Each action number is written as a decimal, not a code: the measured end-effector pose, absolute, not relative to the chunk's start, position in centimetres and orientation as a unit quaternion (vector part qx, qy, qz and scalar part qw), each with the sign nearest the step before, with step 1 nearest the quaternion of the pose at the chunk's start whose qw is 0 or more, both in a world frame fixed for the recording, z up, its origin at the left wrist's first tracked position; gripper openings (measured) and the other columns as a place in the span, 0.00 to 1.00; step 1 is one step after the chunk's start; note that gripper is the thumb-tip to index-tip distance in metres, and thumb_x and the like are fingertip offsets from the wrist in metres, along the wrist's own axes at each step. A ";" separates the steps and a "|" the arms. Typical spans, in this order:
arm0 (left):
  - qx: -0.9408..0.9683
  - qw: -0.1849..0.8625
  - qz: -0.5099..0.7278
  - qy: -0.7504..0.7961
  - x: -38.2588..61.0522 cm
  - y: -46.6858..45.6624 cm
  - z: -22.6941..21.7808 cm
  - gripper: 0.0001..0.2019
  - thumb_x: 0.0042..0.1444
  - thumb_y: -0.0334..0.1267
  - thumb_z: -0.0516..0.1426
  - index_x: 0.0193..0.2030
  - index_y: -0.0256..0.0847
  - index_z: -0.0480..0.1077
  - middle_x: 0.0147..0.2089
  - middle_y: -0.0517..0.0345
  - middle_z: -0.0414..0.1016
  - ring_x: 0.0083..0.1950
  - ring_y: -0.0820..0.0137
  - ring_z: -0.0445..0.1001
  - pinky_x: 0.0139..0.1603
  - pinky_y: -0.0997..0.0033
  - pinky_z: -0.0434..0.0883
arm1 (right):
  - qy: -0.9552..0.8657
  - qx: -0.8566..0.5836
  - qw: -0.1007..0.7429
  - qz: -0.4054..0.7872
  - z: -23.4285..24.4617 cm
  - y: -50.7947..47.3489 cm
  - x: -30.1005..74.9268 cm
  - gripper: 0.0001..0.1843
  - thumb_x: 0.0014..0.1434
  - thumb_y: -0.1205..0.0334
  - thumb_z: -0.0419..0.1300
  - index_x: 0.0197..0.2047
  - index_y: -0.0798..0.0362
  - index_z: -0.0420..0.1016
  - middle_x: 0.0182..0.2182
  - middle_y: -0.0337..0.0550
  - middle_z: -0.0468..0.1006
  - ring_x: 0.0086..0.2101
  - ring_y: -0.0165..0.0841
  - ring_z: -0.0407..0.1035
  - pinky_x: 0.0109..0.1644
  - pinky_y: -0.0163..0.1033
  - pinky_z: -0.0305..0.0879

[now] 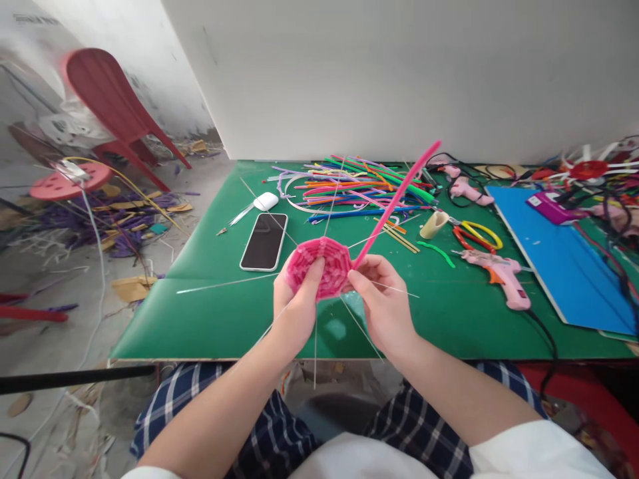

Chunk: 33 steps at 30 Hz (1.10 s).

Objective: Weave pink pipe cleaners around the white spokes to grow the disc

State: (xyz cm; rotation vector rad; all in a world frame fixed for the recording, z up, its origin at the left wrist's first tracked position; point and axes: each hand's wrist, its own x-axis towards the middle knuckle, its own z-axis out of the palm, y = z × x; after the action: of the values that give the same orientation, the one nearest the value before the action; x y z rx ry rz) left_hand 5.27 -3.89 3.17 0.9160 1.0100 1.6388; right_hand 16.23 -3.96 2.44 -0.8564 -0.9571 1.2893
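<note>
A pink woven disc (329, 256) of fuzzy pipe cleaner is held above the table, with several thin straight wires sticking out from it like spokes. My left hand (295, 303) grips the disc, its thumb pressed on the front and the other fingers hidden behind. At the disc's right edge, my right hand (382, 296) pinches a pink pipe cleaner (397, 199). The free end of that pipe cleaner rises up and to the right. One wire passes by the right fingers.
On the green table (224, 313) lie a phone (264, 241), a white earbud case (265, 201), a heap of coloured pipe cleaners (344, 189), pliers (476, 236), a bamboo-coloured tube (434, 225), a pink glue gun (499, 273) with its cord, and a blue board (559, 266).
</note>
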 end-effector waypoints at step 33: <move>0.538 0.596 0.402 0.440 1.9 -2.6 3.2 0.12 0.51 0.41 0.59 0.40 0.39 0.74 0.38 0.52 0.79 0.38 0.64 0.77 0.37 0.68 0.75 | -0.606 -0.421 0.453 0.500 2.5 -0.4 19.7 0.12 0.46 0.60 0.65 0.36 0.51 0.71 0.24 0.33 0.70 0.24 0.26 0.67 0.27 0.33 0.65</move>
State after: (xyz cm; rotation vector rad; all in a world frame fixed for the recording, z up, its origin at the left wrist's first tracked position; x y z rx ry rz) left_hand 1.93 -2.60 3.18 1.2497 1.0224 0.9335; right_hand 19.67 -0.38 2.46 -1.0406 -1.4973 1.2336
